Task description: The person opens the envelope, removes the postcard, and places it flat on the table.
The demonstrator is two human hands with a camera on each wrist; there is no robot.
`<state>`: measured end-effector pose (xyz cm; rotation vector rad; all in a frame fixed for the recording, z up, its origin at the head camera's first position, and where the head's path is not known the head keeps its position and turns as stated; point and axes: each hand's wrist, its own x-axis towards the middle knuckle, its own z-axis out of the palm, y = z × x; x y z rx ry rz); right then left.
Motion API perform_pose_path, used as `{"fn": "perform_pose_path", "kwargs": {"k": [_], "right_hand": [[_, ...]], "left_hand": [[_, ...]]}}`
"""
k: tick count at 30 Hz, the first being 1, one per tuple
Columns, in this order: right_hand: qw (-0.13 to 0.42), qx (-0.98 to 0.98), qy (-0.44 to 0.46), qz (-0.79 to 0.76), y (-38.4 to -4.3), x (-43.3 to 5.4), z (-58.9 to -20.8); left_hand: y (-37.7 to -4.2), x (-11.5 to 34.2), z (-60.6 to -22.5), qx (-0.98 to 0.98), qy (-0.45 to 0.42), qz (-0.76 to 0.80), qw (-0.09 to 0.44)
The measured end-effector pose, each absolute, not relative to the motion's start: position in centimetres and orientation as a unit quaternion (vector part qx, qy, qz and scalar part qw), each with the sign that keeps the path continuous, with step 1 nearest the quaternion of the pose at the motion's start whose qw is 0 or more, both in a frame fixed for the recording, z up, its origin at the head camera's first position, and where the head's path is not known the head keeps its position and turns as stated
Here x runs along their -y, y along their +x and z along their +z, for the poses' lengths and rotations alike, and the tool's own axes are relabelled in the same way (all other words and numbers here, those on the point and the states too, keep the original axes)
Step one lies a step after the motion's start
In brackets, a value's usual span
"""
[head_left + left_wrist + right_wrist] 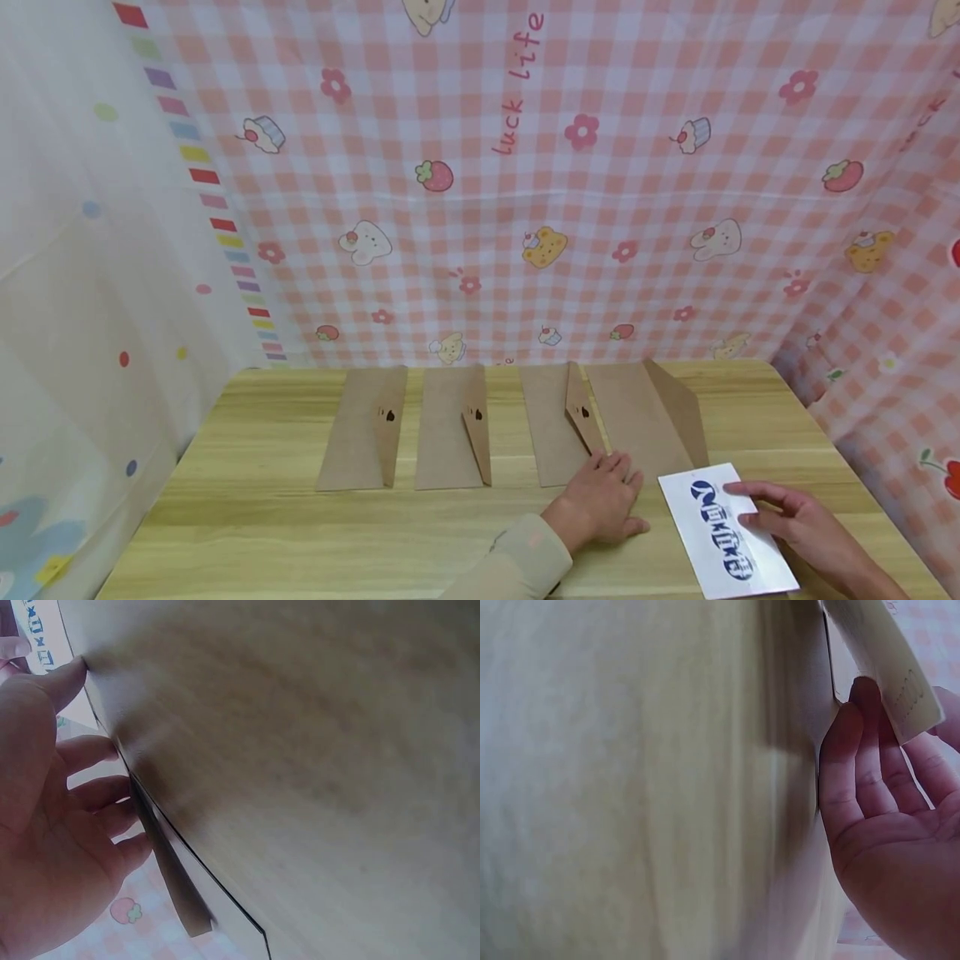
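Note:
My right hand (pixel 817 533) holds a white card (pixel 720 533) with dark blue printed characters, pinched between fingers on its face and fingers underneath. The card is tilted, its top corner at the lower edge of the rightmost brown paper envelope (pixel 637 425), whose darker flap (pixel 682 408) is spread out to the right. Palm down on the table, my left hand (pixel 600 504) has its fingertips by the lower right corner of the third envelope (pixel 551 442). That envelope's flap is folded over and slightly raised, with a small dark mark on it. The left wrist view shows its fingers (pixel 94 795) loosely extended.
Two more brown envelopes, one at the far left (pixel 356 442) and one beside it (pixel 446 442), lie in the same row with flaps folded over. The wood-grain table (pixel 300 542) ends at a pink checked cloth (pixel 480 200) behind; patterned cloth also hangs on both sides.

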<state>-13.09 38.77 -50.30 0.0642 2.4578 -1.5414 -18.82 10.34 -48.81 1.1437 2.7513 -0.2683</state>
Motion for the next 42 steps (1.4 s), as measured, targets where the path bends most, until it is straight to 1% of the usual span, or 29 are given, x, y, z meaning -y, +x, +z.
{"fn": "perform_pose_path", "kwargs": {"k": [6,13,17,21,27,35,42], "right_hand": [[0.091,-0.872,0.006,-0.482,-12.85,-38.4,-50.26],[0.13,-0.87,-0.031,-0.474,-12.81,-38.68,-50.46],[0.142,-0.874,-0.044,-0.463,-12.95,-38.87,-50.41],[0.145,-0.872,-0.062,-0.463,-13.18,-39.01,-50.43],[0.134,-0.867,-0.106,-0.468,-13.32,-39.14,-50.56],[0.155,-0.867,-0.09,-0.464,-13.55,-38.99,-50.24],[0.156,-0.864,-0.094,-0.469,-13.45,-39.12,-50.35]], "left_hand": [[-18.8,-10.35,-48.65,-0.916,0.381,-0.091,0.081],[-18.79,-10.34,-48.59,-0.917,0.381,-0.092,0.08],[-18.8,-10.33,-48.6,-0.916,0.382,-0.091,0.08],[-18.86,-10.31,-48.66,-0.917,0.381,-0.088,0.081],[-18.92,-10.34,-48.82,-0.917,0.38,-0.081,0.086],[-19.0,-10.29,-48.85,-0.917,0.38,-0.084,0.083],[-18.87,-10.38,-48.77,-0.917,0.38,-0.083,0.086]]}}
